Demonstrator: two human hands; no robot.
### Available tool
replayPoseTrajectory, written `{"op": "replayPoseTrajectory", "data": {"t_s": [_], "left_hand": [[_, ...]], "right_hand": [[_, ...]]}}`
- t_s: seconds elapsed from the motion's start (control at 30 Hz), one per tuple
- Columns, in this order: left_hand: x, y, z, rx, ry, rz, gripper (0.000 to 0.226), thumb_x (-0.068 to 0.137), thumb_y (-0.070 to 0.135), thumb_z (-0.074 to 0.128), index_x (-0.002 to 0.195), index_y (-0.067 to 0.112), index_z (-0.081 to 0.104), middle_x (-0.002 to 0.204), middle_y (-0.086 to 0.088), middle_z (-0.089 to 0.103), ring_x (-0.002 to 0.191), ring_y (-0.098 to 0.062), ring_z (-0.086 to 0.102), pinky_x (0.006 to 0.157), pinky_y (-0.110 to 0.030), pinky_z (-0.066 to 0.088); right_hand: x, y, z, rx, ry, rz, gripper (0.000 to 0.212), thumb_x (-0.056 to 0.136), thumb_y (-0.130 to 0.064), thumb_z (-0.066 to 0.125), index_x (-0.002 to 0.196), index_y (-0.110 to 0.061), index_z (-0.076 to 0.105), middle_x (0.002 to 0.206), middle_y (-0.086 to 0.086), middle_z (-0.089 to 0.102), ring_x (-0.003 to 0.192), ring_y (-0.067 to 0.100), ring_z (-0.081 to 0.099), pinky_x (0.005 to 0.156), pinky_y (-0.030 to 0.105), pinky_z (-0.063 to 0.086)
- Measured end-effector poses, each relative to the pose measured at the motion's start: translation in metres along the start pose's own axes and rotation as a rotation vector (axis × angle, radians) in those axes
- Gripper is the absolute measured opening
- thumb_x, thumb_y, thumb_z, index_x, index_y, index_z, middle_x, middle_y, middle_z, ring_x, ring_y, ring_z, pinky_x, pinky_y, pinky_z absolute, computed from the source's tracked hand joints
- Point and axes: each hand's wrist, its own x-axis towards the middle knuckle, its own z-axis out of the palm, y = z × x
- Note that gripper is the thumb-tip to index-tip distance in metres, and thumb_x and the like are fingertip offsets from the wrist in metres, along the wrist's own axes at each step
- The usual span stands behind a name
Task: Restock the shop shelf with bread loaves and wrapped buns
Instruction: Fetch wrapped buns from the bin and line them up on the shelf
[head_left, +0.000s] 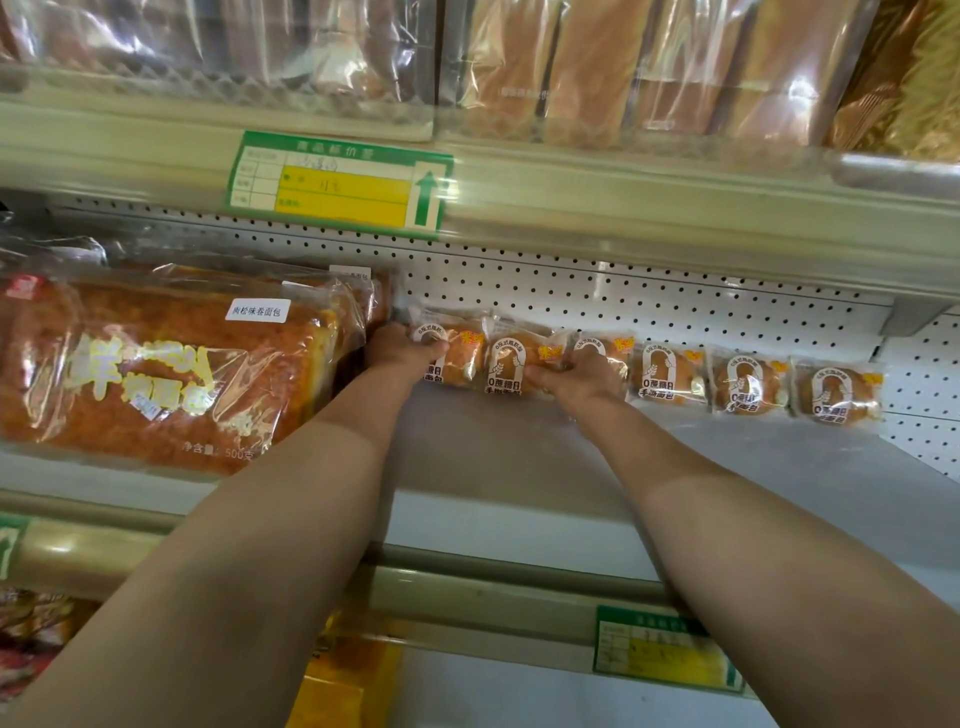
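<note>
From the head camera, both bare arms reach to the back of the middle shelf. A row of 6 wrapped buns stands along the shelf's rear edge against the pegboard back wall. The left hand curls its fingers over the first bun, at the row's left end. The right hand grips the second bun and touches the third bun. A large bagged loaf lies at the shelf's left end, just beside the left hand.
</note>
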Motion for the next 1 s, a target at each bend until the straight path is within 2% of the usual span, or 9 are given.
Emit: {"op": "replayPoseTrajectory", "data": {"t_s": [0.07, 0.27, 0.47, 0.6, 0.73, 0.83, 1.0], "left_hand": [[0.001, -0.001, 0.0, 0.004, 0.007, -0.009, 0.05, 0.081, 0.034, 0.083, 0.121, 0.009, 0.067, 0.12, -0.01, 0.069, 0.109, -0.028, 0.066, 0.09, -0.037, 0.055], [-0.004, 0.003, 0.001, 0.014, 0.025, -0.05, 0.068, 0.08, 0.036, 0.083, 0.135, 0.006, 0.057, 0.133, -0.013, 0.062, 0.123, -0.03, 0.06, 0.097, -0.039, 0.053], [-0.008, 0.006, 0.001, 0.017, 0.034, -0.068, 0.071, 0.08, 0.036, 0.084, 0.137, 0.006, 0.055, 0.136, -0.013, 0.061, 0.125, -0.031, 0.059, 0.095, -0.037, 0.051], [-0.011, 0.009, 0.002, 0.021, 0.037, -0.073, 0.07, 0.079, 0.036, 0.084, 0.135, 0.004, 0.056, 0.134, -0.013, 0.062, 0.123, -0.03, 0.06, 0.09, -0.035, 0.05], [-0.022, 0.014, 0.002, 0.058, 0.061, -0.063, 0.074, 0.079, 0.034, 0.085, 0.139, 0.005, 0.052, 0.138, -0.014, 0.059, 0.128, -0.031, 0.057, 0.096, -0.037, 0.05], [-0.029, 0.02, 0.0, 0.096, 0.056, -0.07, 0.081, 0.079, 0.038, 0.084, 0.144, 0.006, 0.048, 0.143, -0.015, 0.054, 0.132, -0.032, 0.053, 0.1, -0.039, 0.048], [-0.052, 0.036, -0.01, 0.144, 0.068, -0.078, 0.083, 0.081, 0.043, 0.081, 0.146, 0.006, 0.044, 0.149, -0.016, 0.049, 0.138, -0.032, 0.047, 0.106, -0.038, 0.044]], "right_hand": [[0.0, 0.0, 0.001, -0.003, -0.002, -0.009, 0.046, 0.08, -0.044, 0.082, 0.107, -0.011, 0.064, 0.09, -0.001, 0.064, 0.086, 0.018, 0.057, 0.078, 0.03, 0.046], [0.002, 0.001, 0.005, 0.007, 0.012, -0.019, 0.045, 0.079, -0.042, 0.083, 0.102, -0.007, 0.066, 0.097, 0.005, 0.072, 0.091, 0.022, 0.066, 0.083, 0.035, 0.054], [0.005, 0.003, 0.009, 0.008, 0.016, -0.018, 0.046, 0.079, -0.042, 0.083, 0.1, -0.005, 0.068, 0.097, 0.007, 0.074, 0.093, 0.023, 0.068, 0.089, 0.038, 0.055], [0.007, 0.004, 0.012, 0.043, 0.015, 0.012, 0.046, 0.074, -0.045, 0.085, 0.097, -0.007, 0.071, 0.09, 0.005, 0.076, 0.088, 0.023, 0.072, 0.09, 0.041, 0.057], [0.008, 0.006, 0.012, 0.129, -0.003, 0.042, 0.044, 0.072, -0.043, 0.088, 0.093, -0.009, 0.07, 0.09, 0.004, 0.076, 0.087, 0.025, 0.074, 0.09, 0.044, 0.059], [0.003, 0.004, 0.005, 0.202, -0.019, 0.077, 0.045, 0.072, -0.041, 0.088, 0.101, -0.014, 0.067, 0.103, 0.005, 0.075, 0.094, 0.025, 0.073, 0.093, 0.042, 0.058], [-0.017, -0.003, -0.019, 0.256, -0.036, 0.119, 0.052, 0.078, -0.044, 0.083, 0.115, -0.011, 0.067, 0.108, 0.004, 0.073, 0.084, 0.021, 0.073, 0.091, 0.043, 0.059]]}}
